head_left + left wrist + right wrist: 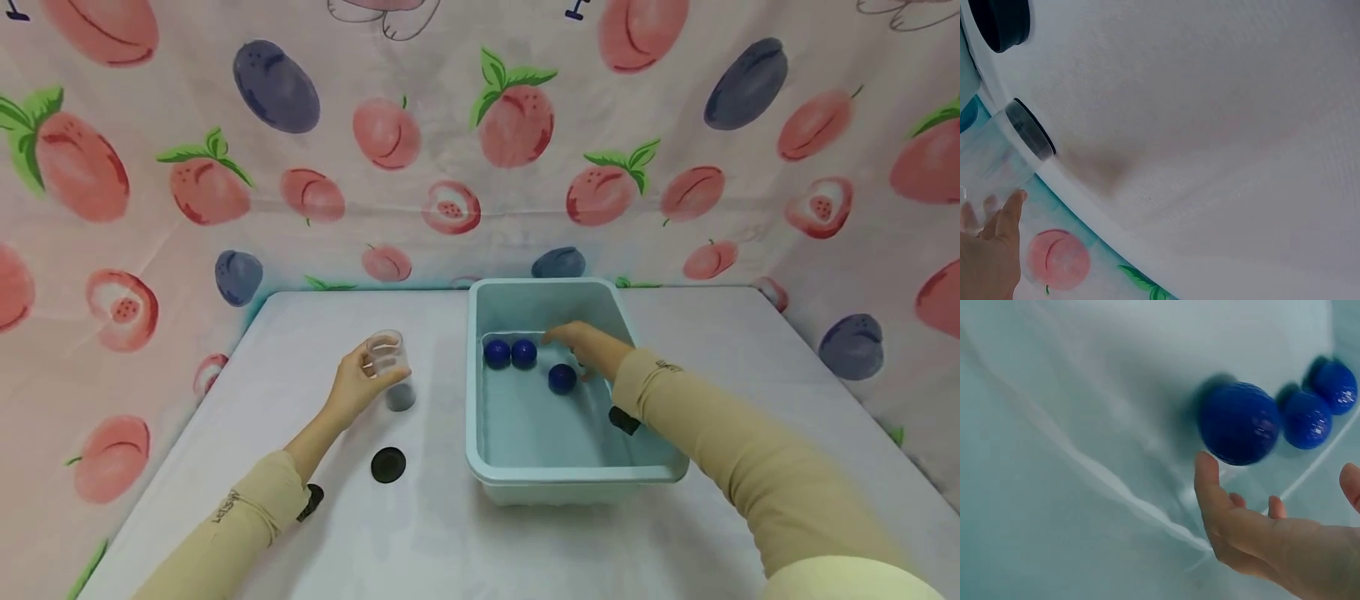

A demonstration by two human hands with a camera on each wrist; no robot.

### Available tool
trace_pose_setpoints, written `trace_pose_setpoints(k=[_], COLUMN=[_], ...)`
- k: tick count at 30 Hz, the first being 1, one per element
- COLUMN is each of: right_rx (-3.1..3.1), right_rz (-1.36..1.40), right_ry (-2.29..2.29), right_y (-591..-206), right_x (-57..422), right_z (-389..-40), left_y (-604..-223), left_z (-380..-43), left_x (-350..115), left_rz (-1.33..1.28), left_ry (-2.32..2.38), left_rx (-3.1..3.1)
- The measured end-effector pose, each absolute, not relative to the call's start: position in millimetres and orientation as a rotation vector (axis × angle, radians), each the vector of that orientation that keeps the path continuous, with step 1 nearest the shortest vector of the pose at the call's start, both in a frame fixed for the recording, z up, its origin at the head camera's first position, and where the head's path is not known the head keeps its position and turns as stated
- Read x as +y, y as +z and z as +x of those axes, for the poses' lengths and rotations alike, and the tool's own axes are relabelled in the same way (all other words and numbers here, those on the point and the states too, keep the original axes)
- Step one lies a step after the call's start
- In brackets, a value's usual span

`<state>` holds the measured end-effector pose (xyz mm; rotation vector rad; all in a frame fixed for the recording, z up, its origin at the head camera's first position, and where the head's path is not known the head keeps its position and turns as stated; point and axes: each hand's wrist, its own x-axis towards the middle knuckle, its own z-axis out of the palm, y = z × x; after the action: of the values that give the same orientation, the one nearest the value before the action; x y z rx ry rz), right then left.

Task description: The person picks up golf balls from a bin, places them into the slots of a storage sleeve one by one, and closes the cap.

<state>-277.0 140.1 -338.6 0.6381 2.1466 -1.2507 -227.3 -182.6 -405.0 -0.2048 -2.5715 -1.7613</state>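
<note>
Head view: a pale blue tub (551,476) holds three blue balls (523,353), two side by side toward its far left corner, one nearer the middle. The right hand (590,344) reaches inside, fingers parted beside that third ball, gripping nothing. Left of the tub, across a gap, the left hand (352,390) grips a clear jar (387,357) with a dark base. A black lid (387,465) lies nearer on the white desk (420,550); fruit-patterned cloth (450,83) rises behind its far edge, near the tub.
</note>
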Motion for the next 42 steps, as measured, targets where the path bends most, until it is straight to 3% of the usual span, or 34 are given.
trace_pose_setpoints(k=[21, 24, 29, 33, 37, 42], right_rx=[2.295, 2.331, 2.377, 2.386, 2.353, 2.253], right_rz=[0.578, 0.579, 0.552, 0.583, 0.633, 0.65], right_ry=[-0.986, -0.926, -0.904, -0.959, -1.093, -1.354], right_y=[-380.1, -422.0, -527.5, -579.2, -591.9, -555.7], right_x=[132.4, 141.9, 171.2, 189.7, 202.5, 193.2], right_z=[-286.3, -315.8, -384.3, -422.9, -453.9, -444.9], left_y=[-406.2, -406.9, -408.0, -409.7, -408.9, -409.2], left_z=[-227.3, -226.6, -223.5, -223.8, -226.1, -226.5], left_x=[-179.4, -179.7, -181.3, -179.6, -179.4, -182.5], left_rz=[-0.23, -0.213, -0.195, -0.216, -0.233, -0.209], left_ry=[-1.815, -1.799, -1.786, -1.796, -1.778, -1.735], left_rx=[-2.548, -2.566, -2.572, -2.572, -2.566, -2.579])
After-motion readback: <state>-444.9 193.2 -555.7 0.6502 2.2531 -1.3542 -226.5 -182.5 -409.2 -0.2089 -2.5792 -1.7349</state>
